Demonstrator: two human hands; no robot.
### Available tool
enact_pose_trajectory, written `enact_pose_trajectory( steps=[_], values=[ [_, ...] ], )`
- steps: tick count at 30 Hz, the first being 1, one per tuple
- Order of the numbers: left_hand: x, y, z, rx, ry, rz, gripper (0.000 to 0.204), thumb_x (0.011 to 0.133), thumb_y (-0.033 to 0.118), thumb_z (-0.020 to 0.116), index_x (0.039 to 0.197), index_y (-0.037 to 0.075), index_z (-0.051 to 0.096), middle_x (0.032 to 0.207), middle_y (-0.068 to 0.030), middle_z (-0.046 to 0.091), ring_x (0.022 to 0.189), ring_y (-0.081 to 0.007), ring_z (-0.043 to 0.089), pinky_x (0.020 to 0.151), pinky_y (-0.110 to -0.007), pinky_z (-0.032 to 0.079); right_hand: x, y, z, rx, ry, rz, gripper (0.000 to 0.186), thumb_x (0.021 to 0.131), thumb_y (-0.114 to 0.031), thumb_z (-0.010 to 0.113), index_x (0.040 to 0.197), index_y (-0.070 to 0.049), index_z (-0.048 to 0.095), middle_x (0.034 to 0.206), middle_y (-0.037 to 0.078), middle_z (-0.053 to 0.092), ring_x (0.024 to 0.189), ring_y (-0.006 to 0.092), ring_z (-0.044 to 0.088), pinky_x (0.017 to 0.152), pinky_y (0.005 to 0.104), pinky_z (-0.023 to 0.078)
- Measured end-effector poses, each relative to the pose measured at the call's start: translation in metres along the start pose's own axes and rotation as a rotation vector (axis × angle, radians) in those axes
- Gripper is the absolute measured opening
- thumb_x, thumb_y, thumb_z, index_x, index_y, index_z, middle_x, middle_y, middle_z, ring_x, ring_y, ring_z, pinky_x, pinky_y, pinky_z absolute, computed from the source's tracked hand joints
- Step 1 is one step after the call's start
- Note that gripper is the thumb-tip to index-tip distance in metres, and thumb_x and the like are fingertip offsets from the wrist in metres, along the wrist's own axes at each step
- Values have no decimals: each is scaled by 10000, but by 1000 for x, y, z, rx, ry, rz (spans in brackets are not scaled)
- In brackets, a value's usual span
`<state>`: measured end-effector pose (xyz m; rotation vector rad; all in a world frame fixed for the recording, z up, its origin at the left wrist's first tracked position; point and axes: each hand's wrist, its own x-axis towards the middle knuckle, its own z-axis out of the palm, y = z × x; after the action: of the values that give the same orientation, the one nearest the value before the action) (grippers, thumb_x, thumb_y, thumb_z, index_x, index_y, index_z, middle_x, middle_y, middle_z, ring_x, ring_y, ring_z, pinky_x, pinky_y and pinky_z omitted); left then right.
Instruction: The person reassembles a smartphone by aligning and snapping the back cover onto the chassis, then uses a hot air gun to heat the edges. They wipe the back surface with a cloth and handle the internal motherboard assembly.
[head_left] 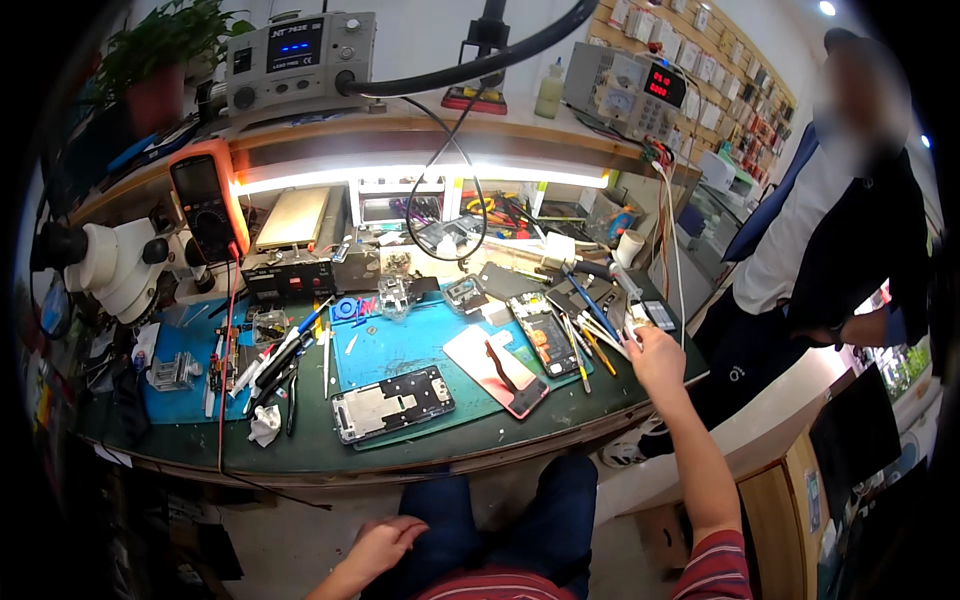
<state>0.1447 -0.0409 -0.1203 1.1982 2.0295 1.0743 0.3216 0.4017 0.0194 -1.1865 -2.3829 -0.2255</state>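
Observation:
My right hand (656,358) reaches to the right end of the bench. Its fingers are closed at a pale, slim item beside a clear syringe-like tube (624,282); what they grip is too small to make out. Low over my lap, my left hand (392,538) is loosely curled, with nothing seen in it. On the blue mat (388,345) lie a bare phone frame (393,404), a phone with a lit pinkish screen (497,371) and a dark strip across it, and an opened phone (545,335) with its inside parts showing. Pens and tweezers (596,345) lie beside the opened phone.
An orange multimeter (208,203) leans at the left, near a white microscope (110,265). More tools (275,365) and a crumpled tissue (264,425) lie left of the mat. A soldering station (300,62) and power supply (628,88) stand on the shelf. A person (800,240) stands at the right.

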Motion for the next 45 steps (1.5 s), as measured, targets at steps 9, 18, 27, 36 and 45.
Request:
enact_pose_trajectory(
  steps=[9, 18, 27, 36, 45],
  values=[
    [18, 56, 19, 48, -169, 126, 230, 957, 328, 649, 999, 119, 734, 742, -91, 696, 660, -264, 686, 614, -340, 530, -17, -138, -23, 315, -527, -335, 502, 877, -534, 660, 999, -47, 659, 979, 163, 711, 939, 338, 685, 811, 436, 526],
    [18, 47, 15, 51, -105, 235, 263, 945, 335, 660, 1029, 91, 709, 886, -102, 714, 772, -280, 691, 684, -347, 538, -3, -173, -25, -125, -849, -421, 983, 640, -711, 780, 1165, 85, 539, 1186, 275, 594, 1084, 368, 647, 897, 430, 544],
    [52, 96, -7, -131, 4, 267, 289, 965, 307, 642, 1136, 76, 674, 925, -97, 718, 786, -218, 698, 708, -334, 550, -6, -163, -17, 335, -771, -272, 670, 786, -523, 752, 1148, 25, 623, 1241, 294, 590, 1020, 379, 667, 878, 415, 528],
    [76, 116, 11, -958, -204, -102, 425, 1040, 340, 550, 1363, 64, 520, 885, 46, 584, 640, -11, 433, 532, -175, 367, -77, -124, -38, 1336, -683, 174, 194, 947, -162, 657, 1015, 19, 649, 838, 33, 656, 716, 91, 612, 605, 249, 497],
    [63, 138, 24, -1010, -600, -66, 247, 1030, 308, 584, 1097, 80, 655, 807, 76, 465, 672, -16, 358, 580, -200, 287, -173, -104, -53, 2231, -753, 253, 1046, 702, -503, 872, 1430, 70, 386, 1400, 276, 508, 1237, 394, 573, 1023, 481, 503]
  ],
)
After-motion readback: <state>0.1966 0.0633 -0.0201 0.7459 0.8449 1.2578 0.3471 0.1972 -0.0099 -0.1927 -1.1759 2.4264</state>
